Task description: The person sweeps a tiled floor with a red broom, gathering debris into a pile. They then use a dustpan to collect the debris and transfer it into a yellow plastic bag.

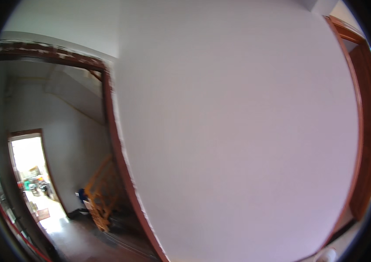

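Neither of my hands is in view. A broad, pale plastered wall (231,131) fills most of the picture before me. To its left stands an open doorway with a dark red-brown frame (115,121), its top bar chipped and smeared with white. Through it I see a dim stairwell hall with a wooden stair railing (101,193). At the far right edge is a brown wooden door (365,131) within an orange-brown frame (356,98).
Beyond the hall, a second doorway (42,163) opens onto bright daylight and blurred objects. A small mat (43,214) lies near it on the floor. A dark blue thing (82,195) is beside the railing. A round whitish object (328,254) shows at the bottom right.
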`<state>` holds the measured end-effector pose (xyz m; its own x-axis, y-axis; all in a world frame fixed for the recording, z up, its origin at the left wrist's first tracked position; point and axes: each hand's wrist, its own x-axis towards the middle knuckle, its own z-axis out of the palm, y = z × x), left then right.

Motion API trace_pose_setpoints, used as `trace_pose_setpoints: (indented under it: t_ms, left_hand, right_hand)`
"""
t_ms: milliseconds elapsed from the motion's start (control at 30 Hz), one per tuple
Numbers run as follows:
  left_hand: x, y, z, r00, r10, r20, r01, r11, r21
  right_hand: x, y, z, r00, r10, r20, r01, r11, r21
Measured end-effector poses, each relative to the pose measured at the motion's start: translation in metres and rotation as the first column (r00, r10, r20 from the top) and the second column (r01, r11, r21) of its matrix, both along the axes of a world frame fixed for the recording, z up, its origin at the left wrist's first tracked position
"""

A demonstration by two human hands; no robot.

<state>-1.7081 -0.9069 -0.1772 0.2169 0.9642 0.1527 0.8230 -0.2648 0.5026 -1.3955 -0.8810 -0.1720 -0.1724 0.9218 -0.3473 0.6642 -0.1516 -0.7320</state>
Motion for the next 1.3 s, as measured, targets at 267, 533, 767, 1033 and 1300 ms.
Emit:
trace_pose_setpoints:
  t_ms: [267,533,767,1033,1300]
  left_hand:
    - [0.015,-0.059,-0.126,0.989,-0.120,-0.082,0.105,0.981,-0.165]
    - [0.089,-0.018,-0.092,0.984,-0.147,-0.104,0.121,0.967,-0.225]
    - [0.080,0.024,-0.100,0.940,0.125,-0.318,-0.213,0.941,-0.262]
    - [0.024,0.034,-0.108,0.878,-0.271,-0.395,0.064,0.883,-0.464]
    - [0.043,0.053,-0.124,0.747,-0.587,-0.313,0.431,0.785,-0.445]
  right_hand:
    - [0.095,-0.238,-0.236,0.956,-0.177,0.232,0.273,0.827,-0.491]
    - [0.069,-0.525,-0.331,0.929,-0.002,0.370,0.264,0.703,-0.660]
    - [0.043,-0.580,-0.206,0.781,-0.492,0.385,0.604,0.439,-0.664]
    - [0.007,-0.513,-0.078,0.704,-0.492,0.512,0.703,0.381,-0.600]
    - [0.008,-0.469,-0.046,0.528,-0.660,0.535,0.808,0.195,-0.557]
